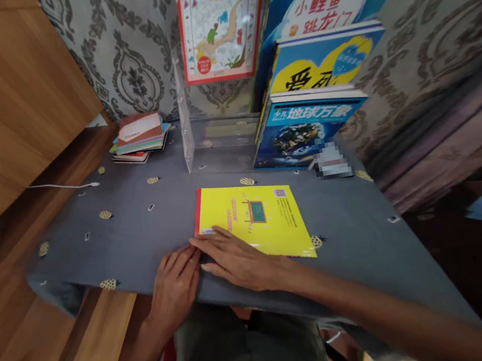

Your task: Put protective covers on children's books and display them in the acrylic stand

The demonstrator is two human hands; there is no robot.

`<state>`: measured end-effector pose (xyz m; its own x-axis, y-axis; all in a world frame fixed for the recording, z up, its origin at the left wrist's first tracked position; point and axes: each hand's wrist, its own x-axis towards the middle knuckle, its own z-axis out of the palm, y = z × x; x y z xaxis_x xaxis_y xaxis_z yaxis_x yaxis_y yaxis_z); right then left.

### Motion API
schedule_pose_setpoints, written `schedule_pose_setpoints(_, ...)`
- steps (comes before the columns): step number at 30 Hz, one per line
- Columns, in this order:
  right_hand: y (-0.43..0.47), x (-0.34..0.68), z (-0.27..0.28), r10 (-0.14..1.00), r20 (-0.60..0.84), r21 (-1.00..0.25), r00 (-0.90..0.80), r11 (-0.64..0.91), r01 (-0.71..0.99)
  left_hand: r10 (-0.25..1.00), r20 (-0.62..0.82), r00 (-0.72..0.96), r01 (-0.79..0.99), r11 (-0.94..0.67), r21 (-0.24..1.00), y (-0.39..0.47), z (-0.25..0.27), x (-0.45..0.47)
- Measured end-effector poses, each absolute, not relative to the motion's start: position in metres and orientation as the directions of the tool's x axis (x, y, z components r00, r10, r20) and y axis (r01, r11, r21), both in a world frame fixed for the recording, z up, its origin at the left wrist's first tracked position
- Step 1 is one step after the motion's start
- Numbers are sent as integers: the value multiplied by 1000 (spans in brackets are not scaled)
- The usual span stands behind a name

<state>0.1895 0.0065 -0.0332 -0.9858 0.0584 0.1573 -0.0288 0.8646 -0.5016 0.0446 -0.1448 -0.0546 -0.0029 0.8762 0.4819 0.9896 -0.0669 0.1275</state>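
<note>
Head view. Yellow book [275,218] flat on cloth-covered surface [135,241], red spine leftward. Right hand [236,261] palm down over its near-left corner, fingers extended, thumb apart. Left hand [175,281] just beside that corner, fingers close together, tips at the right's fingertips; cannot tell if it grips. Beyond: clear rack [185,122], blue book [294,141] standing there; booklet stack [140,129] farther left.
</note>
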Motion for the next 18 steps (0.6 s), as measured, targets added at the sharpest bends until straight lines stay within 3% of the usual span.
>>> schedule_pose_setpoints(6, 29, 177, -38, 73, 164, -474, -984, 880, -13, 861, 507, -45, 977, -67, 200, -141, -55, 45)
schedule_pose_setpoints(18, 99, 126, -48, 253, 109, -410, -961, 892, 188, 855, 512, -83, 970, -48, 237, -141, -57, 44)
